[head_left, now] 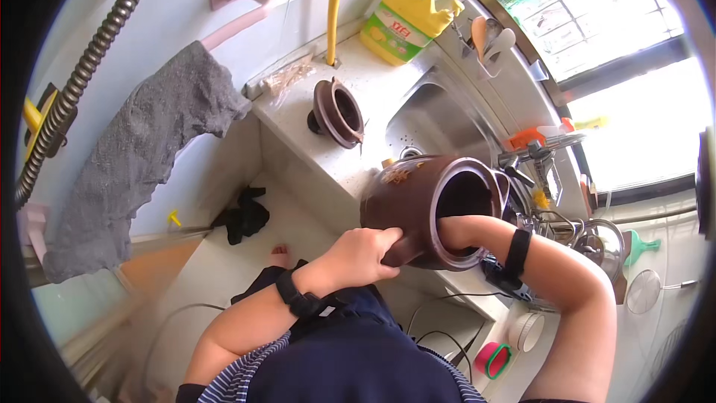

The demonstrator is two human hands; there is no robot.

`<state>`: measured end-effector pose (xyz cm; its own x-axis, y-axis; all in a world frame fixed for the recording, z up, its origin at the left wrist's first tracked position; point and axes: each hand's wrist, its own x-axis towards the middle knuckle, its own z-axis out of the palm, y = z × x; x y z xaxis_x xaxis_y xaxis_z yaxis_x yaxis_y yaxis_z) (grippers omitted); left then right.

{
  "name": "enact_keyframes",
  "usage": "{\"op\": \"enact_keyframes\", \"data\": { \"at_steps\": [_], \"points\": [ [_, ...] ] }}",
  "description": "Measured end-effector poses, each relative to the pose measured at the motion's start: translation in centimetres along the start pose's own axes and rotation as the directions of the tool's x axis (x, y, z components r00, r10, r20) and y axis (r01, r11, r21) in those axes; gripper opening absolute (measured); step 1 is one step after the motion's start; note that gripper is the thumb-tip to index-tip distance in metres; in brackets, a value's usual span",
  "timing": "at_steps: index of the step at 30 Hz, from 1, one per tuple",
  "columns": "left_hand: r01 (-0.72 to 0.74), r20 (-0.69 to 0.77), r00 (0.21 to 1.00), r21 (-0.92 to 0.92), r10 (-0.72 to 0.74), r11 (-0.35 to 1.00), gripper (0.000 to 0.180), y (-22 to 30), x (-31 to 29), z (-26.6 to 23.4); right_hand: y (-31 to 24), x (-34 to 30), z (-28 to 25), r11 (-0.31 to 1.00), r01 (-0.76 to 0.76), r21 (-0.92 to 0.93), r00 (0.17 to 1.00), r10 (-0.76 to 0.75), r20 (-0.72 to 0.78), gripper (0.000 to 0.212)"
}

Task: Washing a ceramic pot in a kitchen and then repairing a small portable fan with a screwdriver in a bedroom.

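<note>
A large brown ceramic pot (pixel 397 198) is tilted on its side at the sink's near edge, its round mouth facing right. My left hand (pixel 358 255) is closed around its stubby side handle. Into the mouth reaches my right hand (pixel 456 233); its fingers are hidden inside, so I cannot tell whether they hold anything. On the white counter to the left of the sink lies a brown lid (pixel 326 112), its hollow rim side turned toward the sink. Both wrists wear black bands.
Behind the pot is a steel sink (pixel 419 97) with a faucet (pixel 533 153). A yellow detergent jug (pixel 403 21) stands at the back. A grey towel (pixel 145 164) hangs at left; flexible metal hoses (pixel 101 52) cross above. Pot lids and a strainer (pixel 644 291) crowd the right. A black cloth (pixel 247 216) lies low at left.
</note>
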<state>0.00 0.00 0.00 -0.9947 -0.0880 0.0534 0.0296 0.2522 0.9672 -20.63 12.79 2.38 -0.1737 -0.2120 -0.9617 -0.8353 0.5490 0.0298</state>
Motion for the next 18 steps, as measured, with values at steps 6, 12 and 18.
{"op": "enact_keyframes", "data": {
  "at_steps": [6, 12, 18],
  "points": [
    [-0.014, -0.007, 1.000, 0.050, 0.015, 0.999, 0.032, -0.1, -0.4, 0.5, -3.6, -4.8, 0.9, 0.973, 0.069, -0.220, 0.698, -0.205, -0.687, 0.034],
    [-0.002, -0.006, 1.000, 0.016, 0.002, 1.000, 0.030, 0.3, 0.2, 0.3, -1.3, -2.3, 0.9, 0.903, 0.126, -0.411, 0.907, -0.273, -0.322, 0.026],
    [-0.024, -0.039, 0.999, -0.020, 0.023, 1.000, 0.030, -0.3, 0.0, 0.5, -1.1, -6.9, -1.2, 0.992, 0.009, -0.127, 0.694, -0.098, -0.713, 0.030]
  ]
}}
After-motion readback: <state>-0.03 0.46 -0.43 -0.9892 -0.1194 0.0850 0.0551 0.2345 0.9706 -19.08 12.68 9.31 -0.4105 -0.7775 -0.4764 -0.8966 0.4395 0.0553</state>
